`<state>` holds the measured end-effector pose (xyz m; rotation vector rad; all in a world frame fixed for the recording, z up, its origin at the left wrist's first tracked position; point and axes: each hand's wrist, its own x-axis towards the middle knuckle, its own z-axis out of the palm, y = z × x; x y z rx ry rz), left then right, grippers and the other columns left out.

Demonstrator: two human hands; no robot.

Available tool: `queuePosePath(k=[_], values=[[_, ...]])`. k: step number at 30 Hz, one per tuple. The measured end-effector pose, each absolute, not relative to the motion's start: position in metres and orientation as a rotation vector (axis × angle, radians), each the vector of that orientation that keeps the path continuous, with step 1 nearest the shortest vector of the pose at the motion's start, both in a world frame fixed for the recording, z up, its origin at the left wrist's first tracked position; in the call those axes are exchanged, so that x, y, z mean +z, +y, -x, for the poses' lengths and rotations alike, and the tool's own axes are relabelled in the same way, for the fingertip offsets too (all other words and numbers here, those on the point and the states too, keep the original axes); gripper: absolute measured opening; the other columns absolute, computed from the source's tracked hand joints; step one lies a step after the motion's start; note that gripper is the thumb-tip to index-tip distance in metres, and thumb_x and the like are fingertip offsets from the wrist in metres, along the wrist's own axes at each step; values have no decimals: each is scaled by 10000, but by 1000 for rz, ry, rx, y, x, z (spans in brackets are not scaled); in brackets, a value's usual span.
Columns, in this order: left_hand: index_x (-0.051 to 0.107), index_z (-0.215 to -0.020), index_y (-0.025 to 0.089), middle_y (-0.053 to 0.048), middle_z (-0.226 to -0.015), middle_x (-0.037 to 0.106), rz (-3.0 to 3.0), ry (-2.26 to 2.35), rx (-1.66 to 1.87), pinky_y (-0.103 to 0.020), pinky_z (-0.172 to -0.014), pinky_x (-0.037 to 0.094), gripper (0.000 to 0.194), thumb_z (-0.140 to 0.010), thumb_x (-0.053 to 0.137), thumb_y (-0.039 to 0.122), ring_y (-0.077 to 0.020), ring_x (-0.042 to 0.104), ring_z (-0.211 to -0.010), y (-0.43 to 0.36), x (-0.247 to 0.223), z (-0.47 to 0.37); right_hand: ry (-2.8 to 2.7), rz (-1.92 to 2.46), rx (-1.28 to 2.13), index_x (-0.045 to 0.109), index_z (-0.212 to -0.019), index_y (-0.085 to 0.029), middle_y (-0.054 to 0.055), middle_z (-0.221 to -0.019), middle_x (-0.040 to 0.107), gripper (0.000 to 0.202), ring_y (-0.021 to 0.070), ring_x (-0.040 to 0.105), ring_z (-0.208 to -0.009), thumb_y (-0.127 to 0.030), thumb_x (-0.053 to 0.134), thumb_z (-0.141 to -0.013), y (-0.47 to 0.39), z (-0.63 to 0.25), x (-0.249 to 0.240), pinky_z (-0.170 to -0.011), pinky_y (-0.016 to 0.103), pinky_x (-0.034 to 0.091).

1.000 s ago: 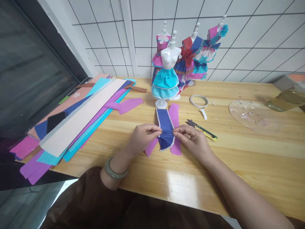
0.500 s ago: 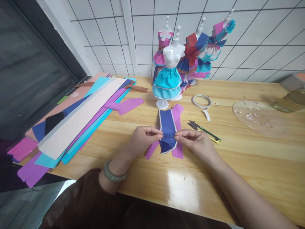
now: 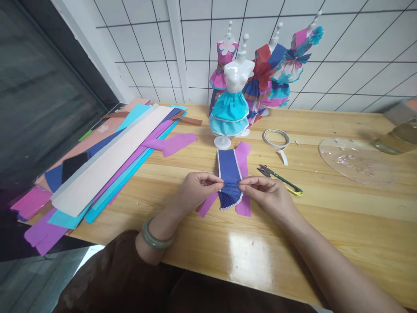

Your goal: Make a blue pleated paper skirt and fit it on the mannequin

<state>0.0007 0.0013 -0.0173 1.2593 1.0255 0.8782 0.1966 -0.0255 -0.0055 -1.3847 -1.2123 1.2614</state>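
The left hand [image 3: 195, 189] is pinching the left edge of a blue strip [image 3: 228, 161] between thumb and fingertips; the right hand [image 3: 270, 192] is gripping the opposite edge likewise. The strip is extending lengthwise away from the person, over the worktop [image 3: 352, 221]. Its far part is showing smooth with white side borders; its near part is fanning out in narrow pleats ending in a white hem. Purple material [image 3: 243, 155] is protruding from beneath it on both sides. A white dress form [image 3: 239, 74] is standing just beyond, wearing a tiered turquoise skirt [image 3: 229, 115]. Snips [image 3: 286, 181] are lying near the right hand, a tape roll [image 3: 276, 145] farther back. Coloured sheets [image 3: 110, 161] are lying layered at the left.
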Motion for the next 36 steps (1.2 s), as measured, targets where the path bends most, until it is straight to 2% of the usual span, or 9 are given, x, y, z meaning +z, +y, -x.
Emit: queuePosePath(k=[8, 19, 22, 27, 30, 36], values=[[706, -786, 138, -52, -802, 717, -1230, 1022, 821, -247, -705, 521, 203, -644, 732, 280, -137, 649, -727, 2, -17, 0, -1147, 1410, 1302, 726, -677, -196, 58, -747, 726, 242, 173, 650, -657, -374, 801, -532, -23, -198, -8, -656, 315, 532], [697, -828, 137, -43, -799, 714, -1228, 984, 848, -241, -714, 524, 214, -671, 717, 281, -120, 647, -722, 3, -21, 1, -1178, 1394, 1280, 720, -712, -175, 58, -754, 733, 230, 165, 665, -651, -349, 784, -577, -25, -198, -6, -658, 307, 547], [684, -890, 140, -35, -810, 698, -1249, 971, 873, -234, -709, 518, 251, -676, 712, 268, -106, 635, -720, 3, -23, 1, -1230, 1382, 1236, 718, -739, -171, 60, -763, 733, 226, 167, 666, -654, -347, 769, -605, -25, -198, -9, -647, 308, 551], [657, -1019, 151, -45, -865, 673, -1381, 1000, 859, -253, -732, 520, 319, -718, 670, 256, -118, 632, -769, 2, -25, 0, -1543, 1324, 924, 712, -907, -162, 81, -815, 723, 226, 184, 665, -711, -301, 681, -732, -26, -201, -18, -649, 328, 551], [681, -960, 138, -76, -932, 671, -1532, 1033, 879, -281, -777, 526, 252, -735, 647, 248, -149, 637, -840, 3, -24, -1, -1821, 1228, 652, 714, -938, -171, 97, -897, 715, 183, 199, 663, -807, -237, 612, -802, -25, -205, -19, -735, 355, 544], [696, -903, 138, -68, -833, 672, -1769, 1061, 940, -277, -716, 531, 183, -750, 629, 212, -147, 638, -772, 4, -20, -1, -1966, 1150, 440, 711, -947, -161, 110, -883, 707, 183, 199, 667, -779, -194, 571, -834, -23, -207, -18, -718, 356, 554]])
